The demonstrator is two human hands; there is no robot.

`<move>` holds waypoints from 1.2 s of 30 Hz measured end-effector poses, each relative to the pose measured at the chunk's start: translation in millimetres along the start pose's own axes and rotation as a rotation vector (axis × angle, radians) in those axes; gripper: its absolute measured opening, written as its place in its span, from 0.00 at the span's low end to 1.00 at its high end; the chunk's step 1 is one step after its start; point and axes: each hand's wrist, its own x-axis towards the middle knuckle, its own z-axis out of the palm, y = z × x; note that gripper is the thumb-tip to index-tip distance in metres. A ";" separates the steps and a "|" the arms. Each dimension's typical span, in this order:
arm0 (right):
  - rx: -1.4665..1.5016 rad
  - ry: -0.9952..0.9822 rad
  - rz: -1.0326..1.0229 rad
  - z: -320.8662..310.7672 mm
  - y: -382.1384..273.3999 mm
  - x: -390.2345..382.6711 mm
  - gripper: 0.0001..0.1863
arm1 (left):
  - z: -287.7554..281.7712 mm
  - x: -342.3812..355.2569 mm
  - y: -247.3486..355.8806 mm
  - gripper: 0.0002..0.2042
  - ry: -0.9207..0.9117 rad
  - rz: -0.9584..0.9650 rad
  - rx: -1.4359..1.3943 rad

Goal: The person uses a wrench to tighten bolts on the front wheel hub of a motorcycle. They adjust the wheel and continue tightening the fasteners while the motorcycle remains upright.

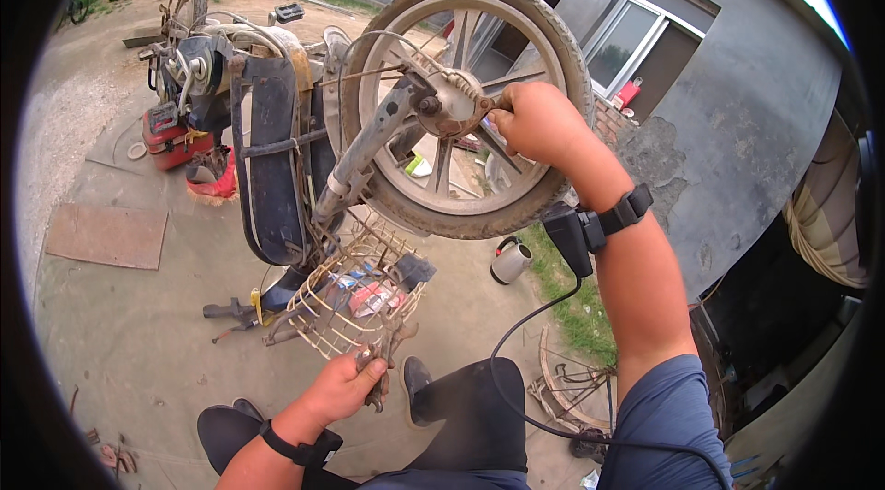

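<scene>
An electric bike stands upside down in front of me, its spoked front wheel (445, 186) raised in the air. My right hand (542, 124) is closed at the hub, thumb and fingers pinching the brake arm (485, 106) beside the rusty round brake plate (452, 126). The fork leg (369, 149) runs from the axle nut down to the left. Low in the middle, my left hand (354, 385) is wrapped round metal wrenches (395, 342), with an open jaw sticking out above the fist. Just behind them is the bike's wire basket (313, 333).
A metal kettle (510, 261) stands on the ground right of the basket. A red toolbox (171, 140) and a flat brown board (108, 236) lie to the left. Curved metal parts (558, 384) rest near my right leg. A grey building wall (737, 121) rises at right.
</scene>
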 end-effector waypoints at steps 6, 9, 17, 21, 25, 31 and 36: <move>-0.118 0.188 -0.043 13.3 -4.5 -9.5 0.13 | -2.7 -1.0 -2.6 0.11 -0.025 0.022 0.030; -0.154 0.225 -0.055 16.0 -7.4 -11.7 0.12 | -3.3 -0.8 -3.8 0.11 -0.025 0.045 0.029; -0.101 0.454 -0.103 35.1 -1.1 -15.7 0.14 | 2.5 -2.1 6.6 0.10 0.014 -0.016 0.023; 0.048 0.367 0.017 28.3 -9.2 -18.8 0.12 | 1.4 -1.8 5.2 0.10 0.012 -0.007 0.044; 0.283 0.220 0.068 23.1 1.6 -15.7 0.15 | -1.0 -0.8 -2.8 0.11 -0.023 0.030 0.066; 0.551 0.038 0.166 19.2 0.5 -12.7 0.21 | 2.5 -3.7 5.8 0.11 -0.007 0.010 0.036; 0.638 0.105 0.193 30.0 0.4 -11.8 0.20 | 2.7 -5.1 10.0 0.12 -0.016 0.016 0.094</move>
